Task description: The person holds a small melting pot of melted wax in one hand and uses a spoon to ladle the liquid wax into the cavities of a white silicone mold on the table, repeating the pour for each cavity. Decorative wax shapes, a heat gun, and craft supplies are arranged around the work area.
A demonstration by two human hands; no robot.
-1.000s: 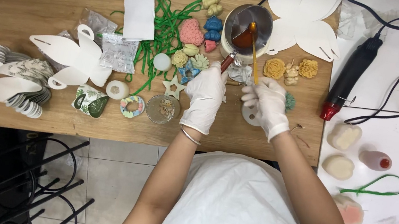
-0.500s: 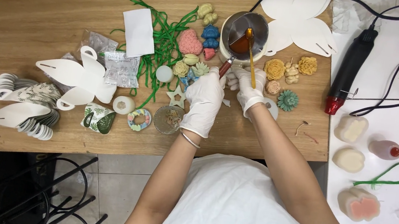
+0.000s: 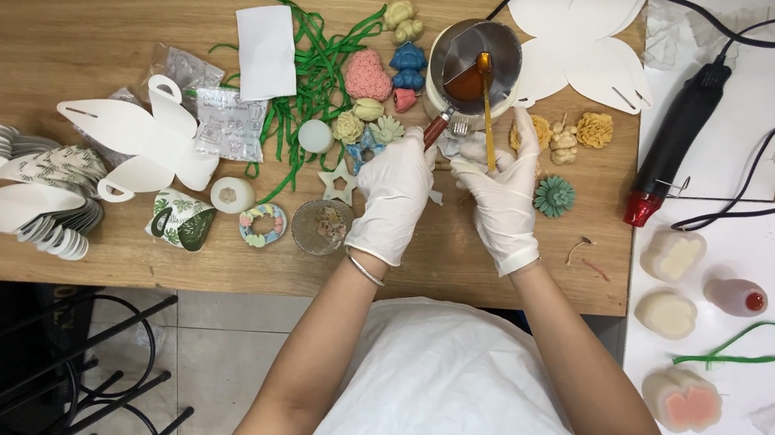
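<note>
Your right hand [image 3: 503, 203], gloved white, was pinched round a small pale moulded piece [image 3: 474, 150] at the fingertips, just below the metal pot [image 3: 476, 58]. Your left hand [image 3: 394, 193], also gloved, curled beside it, fingers up against the same piece; whether it gripped or only steadied, I couldn't tell. The piece sat between both hands, over the wooden table [image 3: 50, 29], close to the pot's red handle [image 3: 435, 130].

It looked like cast wax or soap: light, stiff, probably brittle at thin edges, and slick against gloves. Best taken by the thick body, not the fine detail.

The pot held amber liquid with a long spoon [image 3: 487, 100] resting in it, handle pointing toward your right hand. Likely hot, easy to tip.

Further out: a green flower shape [image 3: 554, 196] right of your wrist, a white star [image 3: 340, 182] and a small round dish [image 3: 322, 225] to your left, green cord [image 3: 310, 86], and a black heat gun [image 3: 674, 137].
</note>
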